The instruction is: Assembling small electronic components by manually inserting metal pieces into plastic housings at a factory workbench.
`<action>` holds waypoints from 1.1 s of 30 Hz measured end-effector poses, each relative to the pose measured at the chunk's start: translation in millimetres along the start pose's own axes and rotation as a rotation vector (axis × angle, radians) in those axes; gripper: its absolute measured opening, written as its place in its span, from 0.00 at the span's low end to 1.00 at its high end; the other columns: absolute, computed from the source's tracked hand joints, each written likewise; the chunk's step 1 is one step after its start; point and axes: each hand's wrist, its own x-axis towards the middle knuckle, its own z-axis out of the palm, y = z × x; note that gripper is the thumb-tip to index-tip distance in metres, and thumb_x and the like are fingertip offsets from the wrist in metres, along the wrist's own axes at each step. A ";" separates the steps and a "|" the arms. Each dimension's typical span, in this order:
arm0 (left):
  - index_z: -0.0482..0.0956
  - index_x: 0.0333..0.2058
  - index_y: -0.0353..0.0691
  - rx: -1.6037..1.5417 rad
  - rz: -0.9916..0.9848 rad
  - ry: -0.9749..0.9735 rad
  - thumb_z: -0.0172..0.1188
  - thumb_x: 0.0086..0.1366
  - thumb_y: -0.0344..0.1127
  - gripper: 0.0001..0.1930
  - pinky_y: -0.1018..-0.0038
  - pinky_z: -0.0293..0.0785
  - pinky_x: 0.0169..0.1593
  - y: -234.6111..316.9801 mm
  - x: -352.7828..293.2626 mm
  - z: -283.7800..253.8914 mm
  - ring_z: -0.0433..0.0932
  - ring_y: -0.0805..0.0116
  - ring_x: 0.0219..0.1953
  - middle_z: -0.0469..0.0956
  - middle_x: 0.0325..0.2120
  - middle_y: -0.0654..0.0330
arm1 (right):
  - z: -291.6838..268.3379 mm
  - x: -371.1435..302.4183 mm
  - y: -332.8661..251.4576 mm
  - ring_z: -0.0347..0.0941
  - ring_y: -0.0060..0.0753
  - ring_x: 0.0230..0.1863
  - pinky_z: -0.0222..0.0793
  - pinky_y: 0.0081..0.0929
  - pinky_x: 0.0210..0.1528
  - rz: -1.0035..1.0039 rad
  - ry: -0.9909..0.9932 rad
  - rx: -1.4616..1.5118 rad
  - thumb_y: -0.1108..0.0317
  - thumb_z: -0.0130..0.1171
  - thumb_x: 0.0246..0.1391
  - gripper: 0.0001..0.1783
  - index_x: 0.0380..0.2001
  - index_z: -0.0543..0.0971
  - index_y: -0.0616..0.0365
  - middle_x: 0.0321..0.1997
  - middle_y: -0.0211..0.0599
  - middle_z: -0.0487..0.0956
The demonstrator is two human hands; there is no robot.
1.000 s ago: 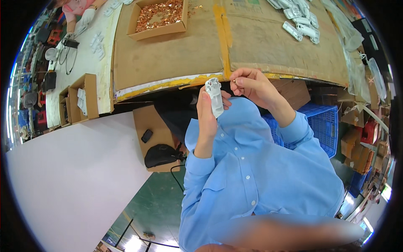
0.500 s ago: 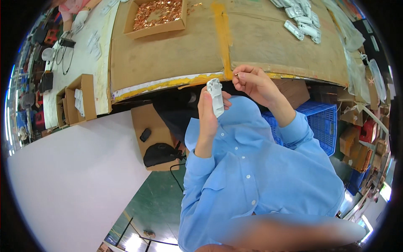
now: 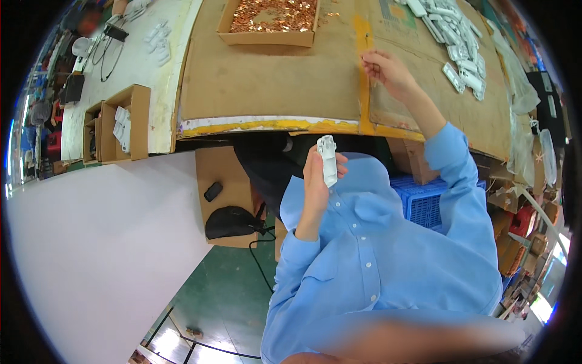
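My left hand (image 3: 316, 179) is closed round a long white plastic housing (image 3: 327, 159), held upright in front of my chest just below the table edge. Its open, ribbed inner side faces up. My right hand (image 3: 386, 71) is stretched out over the cardboard-covered table (image 3: 273, 91), beside the yellow tape strip (image 3: 364, 97). Thumb and forefinger are pinched together there; whatever sits between them is too small or hidden to make out. Farther left, a shallow cardboard box (image 3: 267, 39) is full of small copper-coloured metal pieces (image 3: 273, 15).
White plastic housings (image 3: 451, 36) lie heaped at the far right of the table. On the left, a white side table (image 3: 145, 73) carries more white parts, a black device with a cable and a divided cardboard box (image 3: 140, 121). A blue crate (image 3: 418, 200) stands under my right arm.
My right hand has moved away from the housing, forward and right over the table. The small metal piece seen in its pinch earlier is no longer discernible. My left hand still holds the housing.
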 end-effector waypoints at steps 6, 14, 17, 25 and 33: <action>0.66 0.53 0.35 -0.021 -0.022 0.054 0.34 0.75 0.51 0.25 0.77 0.73 0.35 6.3 9.2 -11.4 0.76 0.74 0.30 0.78 0.33 0.57 | -0.7 92.8 -33.0 0.75 0.22 0.35 0.70 0.22 0.40 -0.270 0.030 -0.691 0.64 0.58 0.54 0.12 0.39 0.81 0.59 0.33 0.30 0.80; 0.65 0.54 0.34 -0.026 -0.025 0.104 0.37 0.75 0.50 0.25 0.77 0.72 0.37 19.9 23.1 -33.9 0.74 0.75 0.32 0.78 0.35 0.57 | 65.7 120.8 -126.6 0.79 0.40 0.32 0.73 0.35 0.38 -0.474 -0.051 -1.238 0.63 0.61 0.47 0.13 0.29 0.83 0.63 0.27 0.47 0.82; 0.64 0.55 0.33 -0.044 -0.029 0.089 0.37 0.75 0.50 0.25 0.77 0.71 0.38 22.3 25.6 -42.0 0.74 0.75 0.32 0.77 0.35 0.57 | 100.0 133.7 -142.4 0.80 0.41 0.33 0.74 0.34 0.39 -0.504 -0.035 -1.337 0.62 0.60 0.48 0.13 0.30 0.84 0.61 0.29 0.47 0.83; 0.65 0.57 0.34 -0.084 0.004 0.070 0.40 0.74 0.50 0.25 0.78 0.71 0.39 30.6 39.8 -59.2 0.73 0.75 0.34 0.77 0.37 0.58 | 137.3 195.8 -112.4 0.78 0.49 0.41 0.73 0.41 0.44 -1.013 -0.496 -1.306 0.67 0.58 0.49 0.10 0.31 0.82 0.61 0.33 0.48 0.82; 0.64 0.58 0.35 -0.094 0.000 0.093 0.41 0.74 0.49 0.25 0.77 0.70 0.41 34.0 37.9 -71.9 0.73 0.75 0.34 0.77 0.37 0.58 | 144.2 200.7 -100.5 0.80 0.50 0.38 0.76 0.43 0.40 -1.127 -0.404 -1.646 0.70 0.58 0.44 0.07 0.27 0.81 0.60 0.31 0.51 0.81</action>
